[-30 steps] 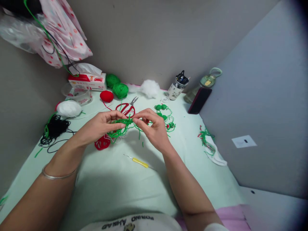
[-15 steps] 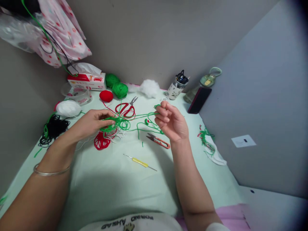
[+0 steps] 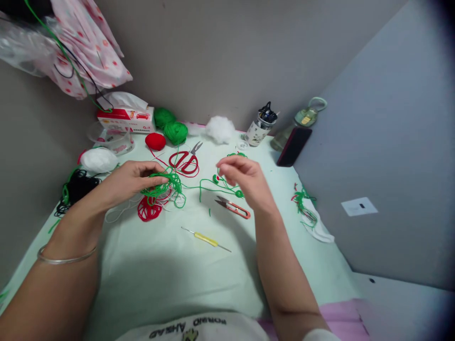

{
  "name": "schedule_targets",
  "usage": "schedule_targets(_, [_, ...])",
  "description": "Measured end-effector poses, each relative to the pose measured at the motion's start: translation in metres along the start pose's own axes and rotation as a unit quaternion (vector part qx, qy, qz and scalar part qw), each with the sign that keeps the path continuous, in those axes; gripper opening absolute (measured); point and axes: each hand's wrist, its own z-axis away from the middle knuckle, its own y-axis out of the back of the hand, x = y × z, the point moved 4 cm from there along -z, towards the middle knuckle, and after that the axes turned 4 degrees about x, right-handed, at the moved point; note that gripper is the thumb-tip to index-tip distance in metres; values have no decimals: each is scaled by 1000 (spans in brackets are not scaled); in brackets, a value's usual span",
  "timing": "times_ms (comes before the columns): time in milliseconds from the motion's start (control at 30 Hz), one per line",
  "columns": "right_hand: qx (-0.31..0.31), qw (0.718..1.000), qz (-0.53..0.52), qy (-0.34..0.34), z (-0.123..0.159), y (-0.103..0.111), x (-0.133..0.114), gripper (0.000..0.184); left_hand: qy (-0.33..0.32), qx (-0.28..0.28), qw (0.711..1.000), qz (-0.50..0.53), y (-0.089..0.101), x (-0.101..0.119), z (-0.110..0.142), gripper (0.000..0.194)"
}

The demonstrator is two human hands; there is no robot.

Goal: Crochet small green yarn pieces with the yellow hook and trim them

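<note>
My left hand (image 3: 133, 183) is closed on a loose tangle of green yarn (image 3: 174, 182), pinching it between thumb and fingers. Just in front of that hand, a red yarn bundle (image 3: 149, 209) and some thin white strands lie on the table. My right hand (image 3: 243, 177) hovers to the right with its fingers loosely bent and no strand visible in them. Below and beyond it are small green crocheted pieces (image 3: 240, 193), one with red on it, joined to green strands. Orange-handled thread snips (image 3: 237, 210) lie beside my right wrist. A yellow-handled crochet hook (image 3: 206, 239) rests nearer to me.
Red-handled scissors (image 3: 185, 162) lie beyond the tangle. Farther back are green yarn balls (image 3: 176, 133), a red ball (image 3: 155, 141), white stuffing (image 3: 219, 130), a tissue box (image 3: 126, 121) and a pen cup (image 3: 259, 130). A phone (image 3: 294, 147) leans by a bottle (image 3: 306, 117) at right.
My right hand has turned and moved slightly left; the green strands that stretched to its fingers no longer reach it. My left hand keeps its hold on the green yarn.
</note>
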Motion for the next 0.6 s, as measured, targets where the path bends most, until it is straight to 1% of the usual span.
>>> schedule_targets(33, [-20,1000,24,-1,0,-11,7,11,-3,-4,1000,7,-2,3,1,20])
schedule_targets(100, [-48,996,69,24,2,-31,19,13,-6,-14,1000,20,-5,8,5,18])
schedule_targets(167, [-84,990,106,41,4,-48,30,20,-10,-23,999,27,-8,13,7,18])
schedule_targets(233, [-104,987,118,43,5,-58,38,19,-14,-34,999,23,-11,16,9,19])
schedule_targets(300, [-92,989,109,30,4,-60,41,12,-20,-47,998,22,-14,18,10,20])
schedule_targets(367, [-59,995,83,8,1,-54,41,8,-20,-53,998,23,-14,18,10,19])
schedule_targets(433, [-28,999,28,-18,-3,-42,37,11,-20,-48,999,14,-12,15,8,19])
schedule_targets(533, [12,994,-100,-45,-10,-12,22,18,-19,-28,999,-22,-3,7,5,21])
schedule_targets(600, [53,984,-163,-39,-12,16,9,22,-14,-12,999,-50,3,1,3,22])
